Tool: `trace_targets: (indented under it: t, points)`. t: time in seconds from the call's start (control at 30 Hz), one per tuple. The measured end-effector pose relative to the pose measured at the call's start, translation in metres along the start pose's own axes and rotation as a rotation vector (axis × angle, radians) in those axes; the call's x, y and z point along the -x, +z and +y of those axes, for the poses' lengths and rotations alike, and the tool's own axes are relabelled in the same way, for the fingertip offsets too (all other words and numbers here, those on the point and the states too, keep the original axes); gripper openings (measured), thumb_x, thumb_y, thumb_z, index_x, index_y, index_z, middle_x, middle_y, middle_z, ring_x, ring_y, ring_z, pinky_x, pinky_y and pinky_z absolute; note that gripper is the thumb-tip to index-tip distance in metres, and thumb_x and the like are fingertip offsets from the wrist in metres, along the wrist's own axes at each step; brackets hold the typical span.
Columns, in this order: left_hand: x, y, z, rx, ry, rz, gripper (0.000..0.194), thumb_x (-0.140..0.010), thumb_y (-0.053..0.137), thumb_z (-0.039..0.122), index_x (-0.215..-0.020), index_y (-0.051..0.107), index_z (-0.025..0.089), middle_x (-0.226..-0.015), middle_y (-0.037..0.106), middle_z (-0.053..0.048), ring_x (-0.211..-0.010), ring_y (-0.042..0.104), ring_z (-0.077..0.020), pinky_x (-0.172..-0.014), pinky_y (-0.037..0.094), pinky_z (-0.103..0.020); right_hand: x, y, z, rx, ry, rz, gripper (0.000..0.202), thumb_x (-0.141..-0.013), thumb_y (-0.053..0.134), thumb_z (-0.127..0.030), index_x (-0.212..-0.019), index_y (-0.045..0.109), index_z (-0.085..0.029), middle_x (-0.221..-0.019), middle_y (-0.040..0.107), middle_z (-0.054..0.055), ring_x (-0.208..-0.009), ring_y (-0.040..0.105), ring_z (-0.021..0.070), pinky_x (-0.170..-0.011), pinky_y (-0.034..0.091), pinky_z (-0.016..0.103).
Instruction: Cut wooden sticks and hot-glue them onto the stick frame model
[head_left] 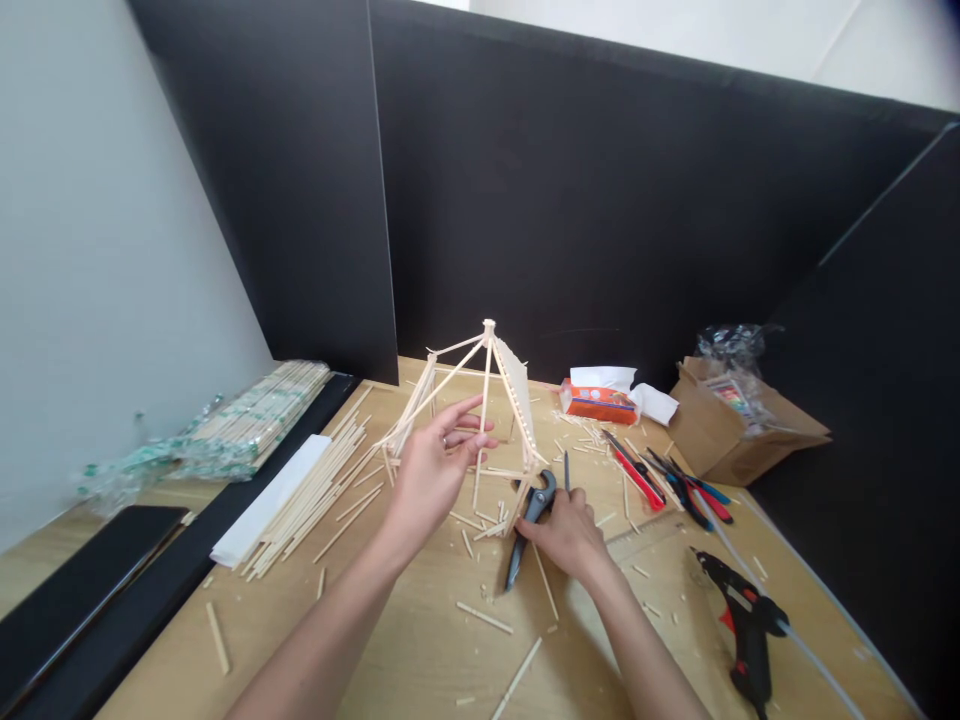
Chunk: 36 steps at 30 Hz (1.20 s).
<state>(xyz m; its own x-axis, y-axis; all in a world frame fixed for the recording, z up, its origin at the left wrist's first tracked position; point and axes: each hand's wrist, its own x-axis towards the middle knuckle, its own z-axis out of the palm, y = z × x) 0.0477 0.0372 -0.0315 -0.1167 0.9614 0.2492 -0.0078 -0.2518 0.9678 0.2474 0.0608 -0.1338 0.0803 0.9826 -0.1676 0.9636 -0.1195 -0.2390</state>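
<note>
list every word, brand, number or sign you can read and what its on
Nothing is readable.
Orange packet: print too small, blurred.
Plastic-wrapped stick bundle: green print, blurred.
Glue gun: pale label, too small.
Clear ruler: markings too faint.

Both forearms are bare and reach inward across the counter from its near side. The left arm slants rightward, and its left hand is the farther one toward the counter's far edge, fingers slightly bent, a little apart and pointing right. The right arm slants leftward to a lower right hand, back uppermost, thumb stretched out left, other fingers bent. The hands are apart, and how firmly either closes is unclear.
</note>
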Motion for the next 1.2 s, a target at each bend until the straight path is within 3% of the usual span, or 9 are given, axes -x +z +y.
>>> trace_targets:
  t: [0.23, 0.43, 0.63, 0.73, 0.83, 1.0, 1.2]
  points:
    - [0.000, 0.001, 0.003, 0.004, -0.015, 0.009, 0.041, -0.080, 0.061, 0.018, -0.120, 0.055, 0.018, -0.096, 0.066, -0.007, -0.080, 0.069, -0.0174, -0.062, 0.056, -0.026, -0.010, -0.001, 0.011, 0.040, 0.061, 0.010, 0.045, -0.078, 0.052, -0.040, -0.112, 0.055, -0.011, -0.115, 0.050, 0.020, -0.111, 0.050, 0.0371, -0.081, 0.044, 0.046]
    - [0.001, 0.000, 0.002, -0.001, -0.023, 0.001, 0.040, -0.080, 0.060, 0.018, -0.120, 0.055, 0.018, -0.096, 0.066, -0.007, -0.081, 0.069, -0.0184, -0.062, 0.056, -0.027, -0.023, -0.005, 0.034, 0.044, -0.044, -0.016, 0.021, -0.080, 0.054, -0.018, -0.098, 0.064, -0.018, -0.102, 0.062, 0.010, -0.098, 0.060, 0.0244, -0.078, 0.042, 0.030]
    - [0.000, 0.000, 0.001, 0.025, -0.040, -0.004, 0.039, -0.080, 0.060, 0.019, -0.119, 0.055, 0.019, -0.097, 0.067, -0.008, -0.083, 0.069, -0.0192, -0.063, 0.056, -0.028, -0.026, -0.021, 0.051, 0.035, -0.017, 0.079, 0.029, -0.080, 0.048, -0.013, -0.102, 0.067, -0.013, -0.105, 0.063, 0.017, -0.103, 0.058, 0.0306, -0.082, 0.042, 0.037]
    - [0.000, -0.001, 0.000, 0.008, -0.028, -0.001, 0.038, -0.080, 0.059, 0.018, -0.118, 0.055, 0.019, -0.097, 0.067, -0.008, -0.081, 0.070, -0.0188, -0.062, 0.056, -0.028, -0.019, -0.029, 0.040, -0.044, -0.096, 0.116, 0.040, -0.078, 0.044, -0.009, -0.114, 0.062, -0.010, -0.112, 0.060, 0.017, -0.108, 0.055, 0.0289, -0.091, 0.039, 0.036]
    - [0.000, -0.001, -0.001, 0.001, -0.025, -0.004, 0.038, -0.080, 0.059, 0.018, -0.119, 0.055, 0.019, -0.097, 0.067, -0.007, -0.080, 0.070, -0.0182, -0.062, 0.055, -0.027, -0.006, -0.034, 0.019, -0.177, -0.248, 0.091, 0.045, -0.074, 0.044, -0.007, -0.117, 0.060, -0.013, -0.114, 0.060, 0.012, -0.106, 0.056, 0.0217, -0.094, 0.039, 0.028]
    - [0.000, -0.002, -0.001, 0.009, -0.013, -0.019, 0.038, -0.082, 0.058, 0.020, -0.120, 0.055, 0.019, -0.098, 0.067, -0.008, -0.083, 0.069, -0.0187, -0.067, 0.056, -0.030, 0.019, -0.038, -0.006, -0.383, -0.426, -0.011, 0.040, -0.074, 0.052, -0.015, -0.112, 0.061, -0.019, -0.106, 0.061, 0.005, -0.085, 0.061, 0.0149, -0.075, 0.047, 0.022]
    - [0.000, -0.004, -0.002, -0.001, 0.015, -0.024, 0.038, -0.082, 0.058, 0.020, -0.120, 0.055, 0.020, -0.099, 0.067, -0.008, -0.081, 0.069, -0.0186, -0.068, 0.058, -0.032, 0.026, -0.027, -0.019, -0.562, -0.445, 0.012, 0.026, -0.083, 0.055, -0.036, -0.101, 0.063, -0.020, -0.105, 0.061, 0.006, -0.066, 0.062, 0.0136, -0.066, 0.050, 0.027]
